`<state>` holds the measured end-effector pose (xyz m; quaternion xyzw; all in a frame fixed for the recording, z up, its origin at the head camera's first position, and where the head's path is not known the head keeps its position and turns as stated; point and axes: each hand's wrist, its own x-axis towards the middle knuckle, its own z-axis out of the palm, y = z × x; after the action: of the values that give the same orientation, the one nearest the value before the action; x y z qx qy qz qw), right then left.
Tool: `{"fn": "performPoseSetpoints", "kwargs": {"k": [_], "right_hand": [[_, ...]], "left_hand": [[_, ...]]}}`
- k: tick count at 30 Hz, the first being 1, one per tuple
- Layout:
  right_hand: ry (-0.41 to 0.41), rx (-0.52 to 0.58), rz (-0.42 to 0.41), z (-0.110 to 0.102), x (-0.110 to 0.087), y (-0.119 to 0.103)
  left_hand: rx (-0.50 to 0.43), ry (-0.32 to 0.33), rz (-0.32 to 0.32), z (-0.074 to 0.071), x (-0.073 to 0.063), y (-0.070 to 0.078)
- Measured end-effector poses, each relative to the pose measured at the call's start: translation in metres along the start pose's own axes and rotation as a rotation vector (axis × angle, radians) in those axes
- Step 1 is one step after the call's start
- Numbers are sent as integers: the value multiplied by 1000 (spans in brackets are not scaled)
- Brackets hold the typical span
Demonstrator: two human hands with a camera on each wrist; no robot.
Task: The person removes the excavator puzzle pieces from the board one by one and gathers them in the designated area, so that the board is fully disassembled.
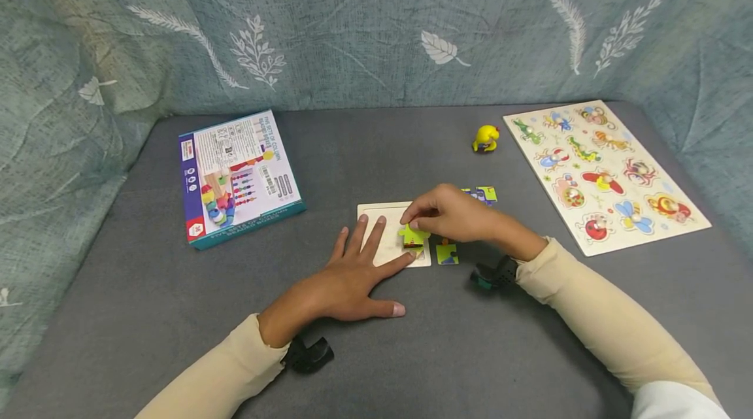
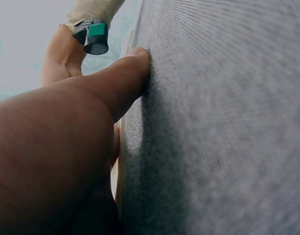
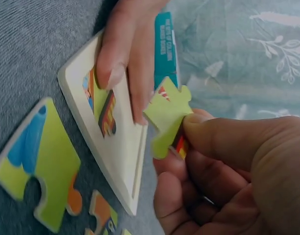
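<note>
My left hand (image 1: pixel 353 282) lies spread, its fingers over a pale wooden puzzle tray (image 1: pixel 393 221). In the right wrist view one of its fingertips rests on a green and striped puzzle piece (image 3: pixel 108 115) lying in a corner of the tray. Thumb and fingers of my right hand (image 1: pixel 455 213) pinch another green puzzle piece (image 3: pixel 167 110) with red marks, held tilted above the tray. Just right of the tray lies a loose green piece with a blue shape (image 1: pixel 447 255). Only the thumb side of the left hand (image 2: pixel 57 142) shows large in the left wrist view.
More puzzle pieces (image 1: pixel 485 194) lie beyond the right hand, partly hidden by it. A yellow toy figure (image 1: pixel 485 138) stands farther back. To the right is a wooden insect puzzle board (image 1: pixel 565 170); at the left, a bead toy box (image 1: pixel 241 177). A leaf-patterned curtain (image 1: pixel 365 33) hangs behind the grey table.
</note>
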<state>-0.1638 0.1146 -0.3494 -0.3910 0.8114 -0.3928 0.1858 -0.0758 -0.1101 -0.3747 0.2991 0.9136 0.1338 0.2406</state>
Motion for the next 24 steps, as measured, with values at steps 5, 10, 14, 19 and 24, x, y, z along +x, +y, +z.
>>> {"fn": "performPoseSetpoints", "kwargs": {"k": [5, 10, 14, 19, 24], "right_hand": [[30, 18, 12, -6, -6, 0], [39, 31, 40, -11, -12, 2], [57, 45, 85, -15, -18, 3], [82, 50, 113, -19, -25, 6], [109, 56, 104, -22, -33, 11]], "left_hand": [[-4, -7, -7, 0, -1, 0], [-7, 2, 3, 0, -1, 0], [-5, 4, 5, -1, -1, 0], [-10, -7, -4, -1, -1, 0], [-16, -10, -5, -1, -1, -1]]}}
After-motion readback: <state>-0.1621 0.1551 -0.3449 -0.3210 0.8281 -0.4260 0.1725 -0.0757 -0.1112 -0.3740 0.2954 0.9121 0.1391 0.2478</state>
